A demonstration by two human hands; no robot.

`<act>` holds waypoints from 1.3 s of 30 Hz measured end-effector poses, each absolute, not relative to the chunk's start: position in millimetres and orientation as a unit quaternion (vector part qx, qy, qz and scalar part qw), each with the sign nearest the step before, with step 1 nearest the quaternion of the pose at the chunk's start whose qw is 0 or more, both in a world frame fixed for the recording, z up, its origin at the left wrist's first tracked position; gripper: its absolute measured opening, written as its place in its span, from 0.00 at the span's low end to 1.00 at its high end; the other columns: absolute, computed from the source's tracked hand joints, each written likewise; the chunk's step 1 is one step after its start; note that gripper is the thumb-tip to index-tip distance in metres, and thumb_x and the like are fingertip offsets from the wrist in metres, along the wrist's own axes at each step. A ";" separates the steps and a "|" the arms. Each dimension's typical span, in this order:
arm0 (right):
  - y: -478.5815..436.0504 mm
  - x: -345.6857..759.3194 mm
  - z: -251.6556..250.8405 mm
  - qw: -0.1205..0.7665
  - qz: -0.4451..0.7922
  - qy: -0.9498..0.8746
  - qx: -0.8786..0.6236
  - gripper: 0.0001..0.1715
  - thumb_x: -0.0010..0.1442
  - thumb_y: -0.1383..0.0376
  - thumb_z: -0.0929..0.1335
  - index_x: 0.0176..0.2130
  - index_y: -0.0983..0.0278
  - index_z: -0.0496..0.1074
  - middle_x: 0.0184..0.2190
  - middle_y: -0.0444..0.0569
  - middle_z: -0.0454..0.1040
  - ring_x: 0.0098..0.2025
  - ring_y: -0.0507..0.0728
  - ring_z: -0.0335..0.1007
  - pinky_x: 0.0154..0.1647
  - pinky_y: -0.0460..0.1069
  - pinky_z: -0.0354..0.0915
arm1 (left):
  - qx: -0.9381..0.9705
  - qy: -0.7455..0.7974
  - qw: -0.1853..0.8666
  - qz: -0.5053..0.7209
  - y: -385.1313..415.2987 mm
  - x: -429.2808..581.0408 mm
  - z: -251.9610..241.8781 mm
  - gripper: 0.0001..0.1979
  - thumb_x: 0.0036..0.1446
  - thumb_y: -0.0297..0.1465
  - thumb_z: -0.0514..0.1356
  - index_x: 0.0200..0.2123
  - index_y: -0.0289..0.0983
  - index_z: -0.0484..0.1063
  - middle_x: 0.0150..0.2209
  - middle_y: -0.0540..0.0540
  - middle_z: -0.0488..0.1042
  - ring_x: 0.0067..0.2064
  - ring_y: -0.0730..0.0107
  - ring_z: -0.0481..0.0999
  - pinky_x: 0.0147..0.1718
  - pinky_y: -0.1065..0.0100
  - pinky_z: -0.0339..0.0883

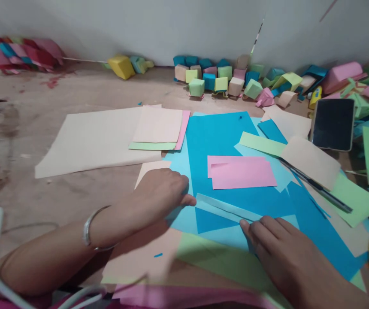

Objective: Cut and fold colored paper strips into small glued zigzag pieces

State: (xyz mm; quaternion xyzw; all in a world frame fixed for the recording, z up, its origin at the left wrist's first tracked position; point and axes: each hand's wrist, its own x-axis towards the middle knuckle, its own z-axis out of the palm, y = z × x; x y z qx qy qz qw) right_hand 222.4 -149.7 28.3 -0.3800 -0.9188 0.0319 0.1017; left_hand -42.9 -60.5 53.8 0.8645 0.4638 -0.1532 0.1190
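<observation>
A folded light-blue paper strip (221,204) lies at five o'clock from mid-view. Our right hand (279,242) pinches its four o'clock end; our left hand (161,189) curls beside its ten o'clock end, and we cannot tell whether it grips. Pink paper (242,175) lies at one o'clock from the strip.

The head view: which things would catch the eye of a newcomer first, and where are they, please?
Probably the bright blue sheet in the middle, with a pink paper on it and a narrow light blue strip between the person's left grip and right grip. Next come the small colourful paper boxes, clustered along the wall at the back. The dark-screened phone also stands out at the right.
</observation>
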 end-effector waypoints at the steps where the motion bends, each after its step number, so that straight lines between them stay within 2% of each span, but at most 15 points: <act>1: -148.9 222.3 28.4 0.102 0.019 -0.921 -0.376 0.16 0.59 0.79 0.58 0.38 0.66 0.70 0.25 0.46 0.68 0.27 0.55 0.58 0.30 0.50 0.50 | 0.870 0.458 0.116 -0.141 -60.6 -44.8 54.9 0.18 0.60 0.42 0.60 0.25 0.36 0.69 0.24 0.45 0.72 0.26 0.64 0.68 0.24 0.67 0.45; 4: -149.4 222.3 25.0 0.099 -0.005 -0.923 -0.371 0.16 0.58 0.79 0.58 0.37 0.66 0.70 0.25 0.47 0.68 0.27 0.56 0.58 0.30 0.51 0.50 | 0.888 0.443 0.113 -0.047 -64.0 -42.9 54.0 0.09 0.63 0.31 0.57 0.31 0.35 0.71 0.29 0.45 0.72 0.32 0.64 0.69 0.28 0.66 0.53; 6: -151.4 223.1 21.4 0.095 -0.007 -0.923 -0.373 0.16 0.59 0.78 0.58 0.39 0.66 0.70 0.26 0.47 0.68 0.28 0.57 0.59 0.31 0.52 0.50 | 0.896 0.419 0.143 0.027 -67.0 -35.4 49.3 0.08 0.64 0.32 0.56 0.36 0.35 0.72 0.35 0.44 0.73 0.37 0.63 0.69 0.34 0.65 0.58; 8: -153.2 223.9 18.8 0.086 -0.013 -0.925 -0.371 0.18 0.59 0.78 0.58 0.43 0.68 0.70 0.27 0.48 0.69 0.30 0.58 0.59 0.31 0.53 0.51 | 0.902 0.391 0.171 0.062 -69.2 -26.5 42.1 0.10 0.62 0.36 0.59 0.38 0.35 0.73 0.38 0.43 0.72 0.41 0.62 0.69 0.37 0.64 0.60; 12: -150.7 224.0 17.1 0.095 -0.005 -0.927 -0.362 0.16 0.62 0.76 0.59 0.42 0.67 0.72 0.32 0.51 0.71 0.33 0.59 0.61 0.34 0.54 0.55 | 0.910 0.363 0.189 0.066 -71.6 -16.3 28.4 0.05 0.61 0.32 0.59 0.34 0.36 0.72 0.34 0.45 0.72 0.38 0.64 0.68 0.34 0.64 0.58; 16: -142.6 223.7 15.9 0.150 0.002 -0.905 -0.399 0.10 0.64 0.73 0.62 0.37 0.68 0.72 0.44 0.58 0.72 0.44 0.63 0.64 0.42 0.56 0.59 | 0.913 0.350 0.198 0.072 -75.1 -16.8 23.3 0.09 0.63 0.26 0.54 0.30 0.37 0.70 0.30 0.47 0.71 0.34 0.66 0.66 0.32 0.65 0.56; 20: -137.3 224.5 17.8 0.136 0.023 -0.897 -0.420 0.13 0.67 0.70 0.60 0.42 0.69 0.73 0.36 0.55 0.74 0.37 0.61 0.64 0.36 0.55 0.57 | 0.929 0.322 0.173 0.060 -79.3 -18.8 24.6 0.06 0.60 0.24 0.55 0.33 0.37 0.71 0.32 0.47 0.70 0.34 0.66 0.64 0.32 0.63 0.56; 23: -137.1 225.1 21.8 0.125 0.002 -0.904 -0.408 0.15 0.67 0.70 0.59 0.40 0.69 0.74 0.36 0.56 0.74 0.36 0.61 0.63 0.34 0.55 0.56 | 0.944 0.288 0.148 0.057 -82.7 -18.8 27.5 0.05 0.58 0.24 0.57 0.33 0.36 0.71 0.33 0.46 0.70 0.35 0.65 0.65 0.33 0.63 0.57; 29: -144.0 226.5 25.9 0.091 -0.033 -0.925 -0.368 0.16 0.63 0.76 0.60 0.45 0.74 0.73 0.38 0.57 0.76 0.39 0.63 0.66 0.37 0.56 0.59 | 0.964 0.254 0.063 0.034 -94.4 -15.5 32.2 0.08 0.61 0.23 0.55 0.30 0.36 0.71 0.31 0.44 0.71 0.33 0.63 0.64 0.29 0.63 0.54; 39: -149.3 220.8 22.4 0.079 -0.089 -0.923 -0.365 0.17 0.61 0.76 0.61 0.47 0.76 0.73 0.37 0.61 0.76 0.39 0.64 0.69 0.40 0.58 0.61 | 0.973 0.226 -0.006 0.037 -95.2 -8.7 25.5 0.07 0.60 0.22 0.54 0.32 0.36 0.69 0.27 0.47 0.69 0.28 0.65 0.64 0.25 0.62 0.50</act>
